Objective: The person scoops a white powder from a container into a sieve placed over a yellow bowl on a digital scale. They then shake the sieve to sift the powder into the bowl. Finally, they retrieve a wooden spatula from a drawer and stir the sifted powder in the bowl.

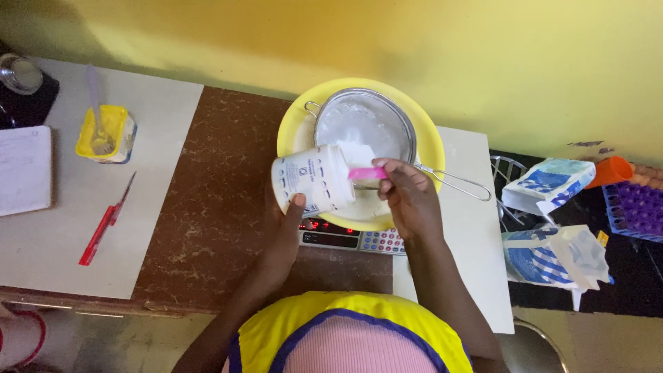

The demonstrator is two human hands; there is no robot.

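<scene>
Seen from above at a brown and white table [207, 221]; left hand [286, 228] wrapped around a white tub [312, 179], thumb on its side, tub tipped over so its long axis runs left to right with the mouth toward the sieve; right hand [407, 193] closed on a pink spatula [367, 173], tip at the tub's mouth, handle lying roughly along that same axis; both hands just in front of a metal sieve [366, 124], tub's opening over its near edge, right hand the nearer of the two to the sieve's wire handle, which points right; sieve resting in a yellow bowl [293, 131], white powder lying in the mesh; bowl standing on a digital scale [349, 238], red digits and a keypad showing just below the rim; well apart to the left, a yellow tub [105, 135] with a utensil standing in it, a red pen [103, 224] and a sheet of paper [24, 169]; off the table to the right, blue and white bags [552, 183], contents impossible to tell.
</scene>
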